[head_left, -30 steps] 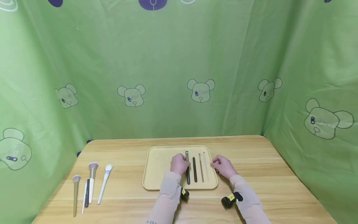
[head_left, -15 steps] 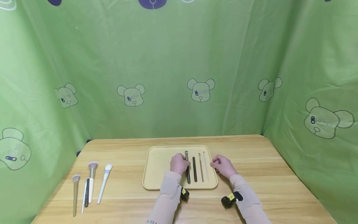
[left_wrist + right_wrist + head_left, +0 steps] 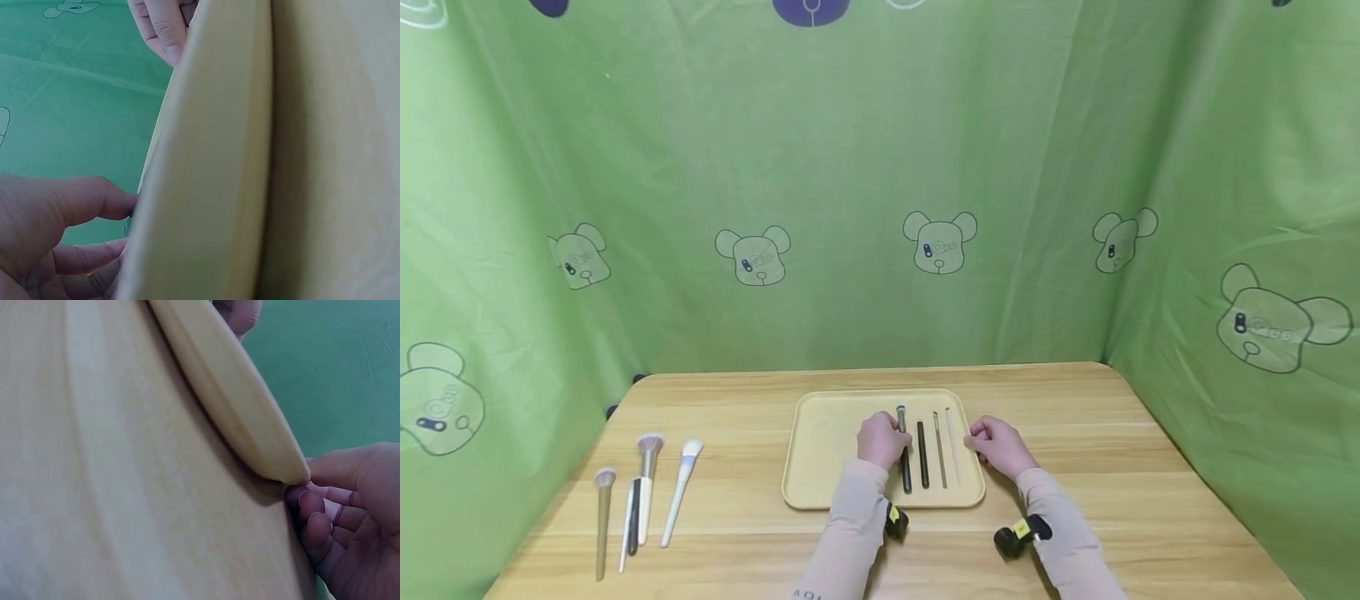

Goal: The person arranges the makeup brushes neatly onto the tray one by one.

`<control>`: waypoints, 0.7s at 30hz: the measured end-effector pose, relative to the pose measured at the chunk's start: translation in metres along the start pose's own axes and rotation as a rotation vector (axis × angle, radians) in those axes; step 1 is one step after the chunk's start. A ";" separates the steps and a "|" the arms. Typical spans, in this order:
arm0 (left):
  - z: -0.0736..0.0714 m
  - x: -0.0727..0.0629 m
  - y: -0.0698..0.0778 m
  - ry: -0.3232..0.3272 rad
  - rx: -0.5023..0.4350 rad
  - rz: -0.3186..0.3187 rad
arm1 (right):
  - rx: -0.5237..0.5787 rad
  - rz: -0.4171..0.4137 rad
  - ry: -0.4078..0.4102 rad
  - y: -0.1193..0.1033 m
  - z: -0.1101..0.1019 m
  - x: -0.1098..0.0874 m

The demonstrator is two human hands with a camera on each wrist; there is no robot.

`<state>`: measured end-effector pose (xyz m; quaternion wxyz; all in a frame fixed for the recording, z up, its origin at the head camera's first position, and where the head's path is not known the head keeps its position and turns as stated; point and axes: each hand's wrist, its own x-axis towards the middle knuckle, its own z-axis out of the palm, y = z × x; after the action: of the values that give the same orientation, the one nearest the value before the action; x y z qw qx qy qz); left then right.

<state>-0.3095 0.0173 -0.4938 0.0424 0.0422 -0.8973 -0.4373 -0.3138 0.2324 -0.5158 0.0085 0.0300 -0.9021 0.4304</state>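
In the head view, a beige tray (image 3: 823, 425) lies on the wooden table. My left hand (image 3: 880, 439) is over its middle, thumb and fingers pinching a makeup brush with a dark handle (image 3: 906, 478). The tray's wall hides most of that pinch in the left wrist view. To the brush's right, a short black stick (image 3: 922, 455), a thin brown brush (image 3: 940, 454) and a thin white brush (image 3: 953, 450) lie side by side. My right hand (image 3: 1000, 447) holds the tray's right rim; the right wrist view shows its thumb (image 3: 340, 467) on the rim, fingers curled below.
On the table's left lie a tan brush (image 3: 602, 525), a thin white-handled stick (image 3: 627, 527), a black one (image 3: 634, 517), a large white-handled brush (image 3: 645, 500) and a white brush (image 3: 679, 493). Green curtains (image 3: 850, 317) stand behind and at both sides.
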 end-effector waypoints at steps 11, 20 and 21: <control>0.001 0.002 -0.001 0.017 0.028 0.006 | -0.005 -0.003 0.001 -0.001 0.000 0.000; 0.000 0.000 0.001 0.034 0.060 0.031 | 0.002 -0.005 0.001 -0.002 -0.001 -0.001; -0.001 -0.001 0.001 0.033 0.058 0.030 | 0.002 -0.004 0.001 -0.002 -0.001 -0.001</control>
<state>-0.3084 0.0174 -0.4927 0.0624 0.0371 -0.9094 -0.4096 -0.3123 0.2317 -0.5136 0.0098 0.0315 -0.9016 0.4313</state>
